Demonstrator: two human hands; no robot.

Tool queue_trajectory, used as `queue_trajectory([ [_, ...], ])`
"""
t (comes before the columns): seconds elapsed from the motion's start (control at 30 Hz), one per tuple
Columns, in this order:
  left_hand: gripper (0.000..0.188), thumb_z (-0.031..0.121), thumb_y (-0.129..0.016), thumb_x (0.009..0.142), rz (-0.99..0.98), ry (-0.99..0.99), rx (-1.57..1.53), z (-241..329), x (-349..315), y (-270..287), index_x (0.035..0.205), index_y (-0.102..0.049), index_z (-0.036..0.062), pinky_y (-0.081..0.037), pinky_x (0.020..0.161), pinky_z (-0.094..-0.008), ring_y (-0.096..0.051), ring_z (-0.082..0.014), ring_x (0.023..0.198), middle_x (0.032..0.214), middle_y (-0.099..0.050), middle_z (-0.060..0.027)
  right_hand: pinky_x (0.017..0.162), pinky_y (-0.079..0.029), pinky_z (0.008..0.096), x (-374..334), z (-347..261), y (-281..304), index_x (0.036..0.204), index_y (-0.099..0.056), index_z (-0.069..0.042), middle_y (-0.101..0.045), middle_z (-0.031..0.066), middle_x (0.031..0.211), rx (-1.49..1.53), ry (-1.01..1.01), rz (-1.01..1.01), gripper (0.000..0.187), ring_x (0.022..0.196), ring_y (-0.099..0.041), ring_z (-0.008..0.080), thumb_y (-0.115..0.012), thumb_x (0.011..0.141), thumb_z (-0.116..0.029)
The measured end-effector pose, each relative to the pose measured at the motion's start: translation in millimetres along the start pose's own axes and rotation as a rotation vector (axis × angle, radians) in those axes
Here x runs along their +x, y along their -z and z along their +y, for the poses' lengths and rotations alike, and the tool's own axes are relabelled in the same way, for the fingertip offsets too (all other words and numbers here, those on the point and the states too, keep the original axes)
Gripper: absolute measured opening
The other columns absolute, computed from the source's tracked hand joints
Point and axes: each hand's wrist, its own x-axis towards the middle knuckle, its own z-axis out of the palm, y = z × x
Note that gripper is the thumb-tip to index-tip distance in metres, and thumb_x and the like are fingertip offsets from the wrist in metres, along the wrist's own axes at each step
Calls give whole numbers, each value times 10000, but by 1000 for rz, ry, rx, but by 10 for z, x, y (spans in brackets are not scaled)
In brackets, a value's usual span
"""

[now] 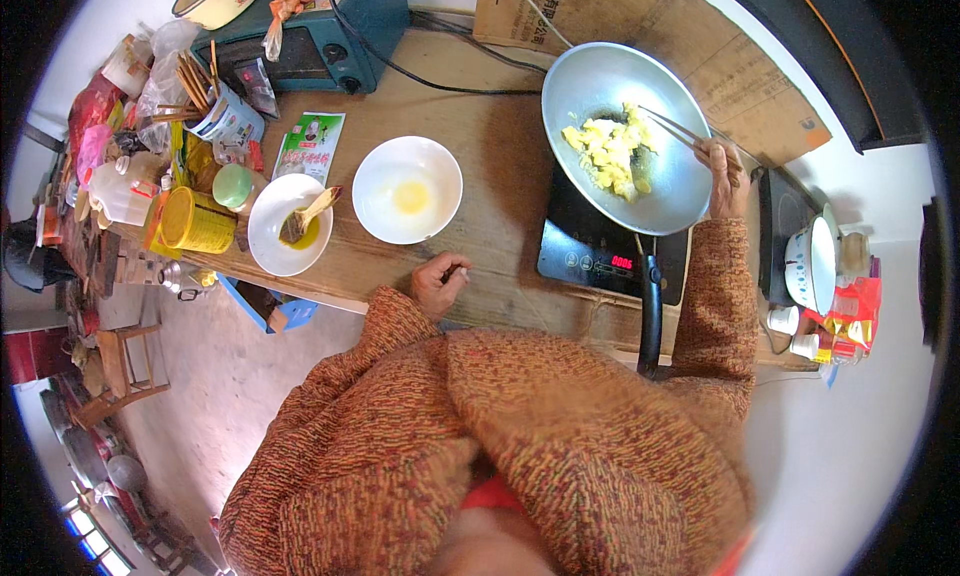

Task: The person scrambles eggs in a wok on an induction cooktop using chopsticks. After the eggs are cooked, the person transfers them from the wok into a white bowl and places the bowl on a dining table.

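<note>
My right hand (724,179) is closed round a pair of chopsticks (682,129), whose tips reach into the wok (575,86). Yellow scrambled egg (610,146) lies in clumps across the wok's middle. Under the wok is a black induction cooker (570,246) with lit red digits, and the wok's black handle (651,311) points toward me. My left hand (440,284) rests at the table's front edge with its fingers curled; nothing shows in it. Just beyond it stands a white bowl (375,191) with a little yellow liquid in the bottom.
Left of that bowl, a second white bowl (262,226) holds dark oil and a brush-like tool. Farther left are a yellow tub (198,219), a chopstick holder (228,126) and bags. A teal oven (300,46) stands behind. At right is an enamel basin (808,266). Cardboard (740,76) leans behind the wok.
</note>
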Motion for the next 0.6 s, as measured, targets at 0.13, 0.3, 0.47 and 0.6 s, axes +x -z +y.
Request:
queue_trajectory([
  [0.13, 114, 12, -544, 779, -31, -28, 42, -6, 27, -4, 885, -586, 14, -435, 594, -241, -513, -95, 627, 714, -576, -50, 751, -430, 253, -14, 376, -40, 879, -581, -12, -549, 30, 802, -47, -31, 63, 292, 782, -511, 120, -506, 911, -292],
  [0.3, 124, 12, -546, 771, 12, -8, 25, 64, 7, 4, 888, -586, 20, -427, 576, -241, -510, -93, 618, 708, -570, -49, 732, -432, 259, -244, 170, -219, 901, -583, -6, -557, 36, 813, -60, -21, -124, 280, 788, -513, 116, -490, 920, -269],
  [0.47, 127, 23, -551, 769, 2, -62, 36, -128, 13, 5, 891, -585, 24, -431, 575, -246, -510, -97, 613, 705, -569, -52, 790, -452, 288, -286, -56, -2, 902, -576, -9, -569, 58, 864, -25, -33, 31, 300, 846, -540, 151, -461, 931, -284],
  [0.6, 128, 29, -558, 768, 10, -40, 29, 26, 11, -12, 892, -585, 24, -431, 581, -243, -512, -95, 620, 704, -566, -57, 801, -471, 305, -468, 9, -63, 917, -566, -2, -565, 63, 874, -122, -104, -5, 333, 847, -562, 154, -462, 926, -318],
])
